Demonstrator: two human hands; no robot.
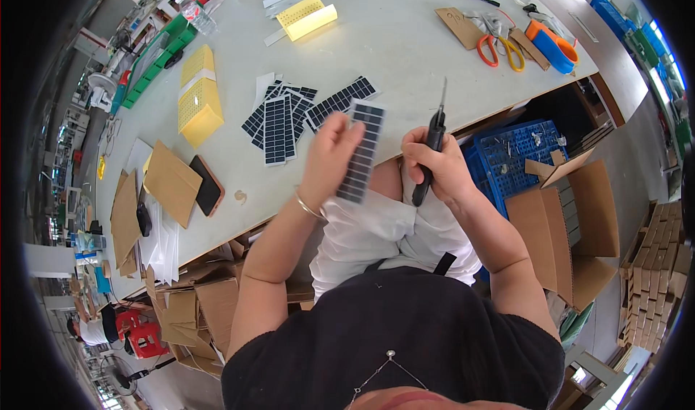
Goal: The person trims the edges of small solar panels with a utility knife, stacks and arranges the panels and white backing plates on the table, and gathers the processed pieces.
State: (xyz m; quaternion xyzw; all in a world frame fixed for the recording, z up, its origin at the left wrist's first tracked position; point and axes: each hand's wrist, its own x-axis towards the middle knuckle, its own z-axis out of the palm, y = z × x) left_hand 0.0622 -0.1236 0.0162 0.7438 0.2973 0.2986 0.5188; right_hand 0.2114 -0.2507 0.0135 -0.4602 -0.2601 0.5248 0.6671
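A strip of dark label stickers [362, 153] on white backing is pinched in my left hand [331, 156], tilted over the front edge of the table. Black utility knife [432, 149] in my right hand [445, 165]: the fingers wrap its handle and the thin blade points up and away. Knife and strip are apart. Just beyond my left hand, several similar strips [279, 131] lie fanned and overlapping on the table, and another strip [340, 100] rests slantwise to their right. The left fingers are slightly blurred.
Scissors [499, 51] and an orange-blue tape dispenser [553, 46] lie far right. Yellow perforated stacks [199, 98] and a green tray [161, 59] stand left. Cardboard pieces [174, 182] and a phone [208, 185] sit near left. A blue crate [517, 156] and an open carton [572, 229] are at my right.
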